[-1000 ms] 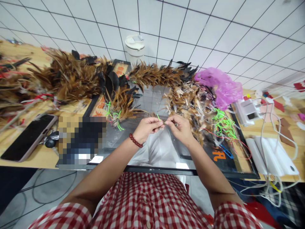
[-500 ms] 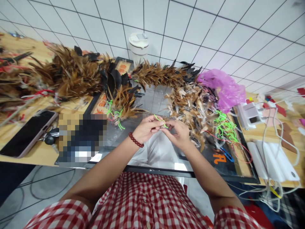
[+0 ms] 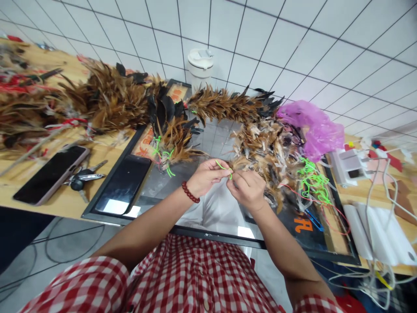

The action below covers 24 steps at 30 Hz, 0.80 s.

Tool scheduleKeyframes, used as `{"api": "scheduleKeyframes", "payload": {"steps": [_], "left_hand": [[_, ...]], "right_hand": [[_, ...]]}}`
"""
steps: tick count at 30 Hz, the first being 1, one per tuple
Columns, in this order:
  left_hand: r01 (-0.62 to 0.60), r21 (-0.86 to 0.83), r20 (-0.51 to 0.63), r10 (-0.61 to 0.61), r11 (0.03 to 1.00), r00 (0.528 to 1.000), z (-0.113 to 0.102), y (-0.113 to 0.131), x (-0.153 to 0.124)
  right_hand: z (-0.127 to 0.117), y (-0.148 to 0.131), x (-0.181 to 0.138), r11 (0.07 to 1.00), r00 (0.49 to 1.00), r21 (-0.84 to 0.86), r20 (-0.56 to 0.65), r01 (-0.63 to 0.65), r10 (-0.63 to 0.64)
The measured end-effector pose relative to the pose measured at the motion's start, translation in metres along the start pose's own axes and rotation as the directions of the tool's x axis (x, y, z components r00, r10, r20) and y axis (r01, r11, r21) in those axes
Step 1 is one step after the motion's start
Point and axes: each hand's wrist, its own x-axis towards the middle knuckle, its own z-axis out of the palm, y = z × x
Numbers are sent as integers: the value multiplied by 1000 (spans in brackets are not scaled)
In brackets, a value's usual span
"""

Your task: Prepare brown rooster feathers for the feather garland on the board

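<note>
The left hand (image 3: 208,176) pinches a thin green tie (image 3: 223,166) between thumb and forefinger. The tie arches up from that pinch and drops to the fingertips of the right hand (image 3: 248,190), which are drawn tightly together on its other end. Where the two hands meet, the knuckles cover the contact. Whether a feather stem sits inside the pinch is too small to make out.

A red bead bracelet (image 3: 190,192) circles the left wrist just behind the grip. Beyond the right hand and touching its far side lies a loose feather pile (image 3: 263,145). Further out on that side is a tangle of green ties (image 3: 309,182), its strands too tangled to count. Beyond the left hand lies a feather bundle (image 3: 172,141) bound with more green ties.

Under the hands is a dark-framed mat (image 3: 153,187), its middle hidden by the forearms. A dark phone (image 3: 122,184) lies on it, out past the left wrist. Well beyond the grip a long feather strand (image 3: 228,104) runs crosswise, with a white cup (image 3: 200,65) behind it. The feather heaps (image 3: 97,102) far to the left run out of view.
</note>
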Motion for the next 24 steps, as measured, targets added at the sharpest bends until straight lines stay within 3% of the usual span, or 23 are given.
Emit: {"api": "scheduleKeyframes", "payload": {"steps": [2, 3, 5, 8, 10, 14, 18, 22, 24], "left_hand": [[-231, 277, -18, 245, 933, 969, 0, 2, -2], [-340, 431, 10, 372, 836, 928, -1, 3, -2], [-520, 657, 151, 580, 546, 800, -2, 6, -5], [-658, 736, 379, 707, 161, 597, -5, 7, -7], [-668, 742, 428, 722, 63, 543, -5, 5, -7], [-635, 768, 387, 732, 80, 561, -3, 0, -7], [-642, 755, 355, 742, 131, 569, 2, -6, -10], [-649, 728, 337, 708, 222, 620, 2, -9, -12], [-633, 734, 313, 704, 246, 638, -1, -9, -13]], "right_hand": [[-1, 1, 1, 1000, 1000, -15, 3, 15, -15], [-2, 1, 1, 1000, 1000, -17, 1, 21, -21], [-3, 1, 2, 999, 1000, -15, -4, 30, -30], [-6, 1, 4, 998, 998, -8, -13, 63, -63], [-9, 0, 5, 996, 995, -10, -19, 94, -94], [-10, -1, 6, 994, 993, -10, -32, 111, -111], [-6, -3, 5, 997, 999, 66, -39, 33, -31], [-6, -5, 6, 970, 999, 240, -8, -44, 47], [-8, -6, 8, 904, 984, 391, 20, -173, 179]]}}
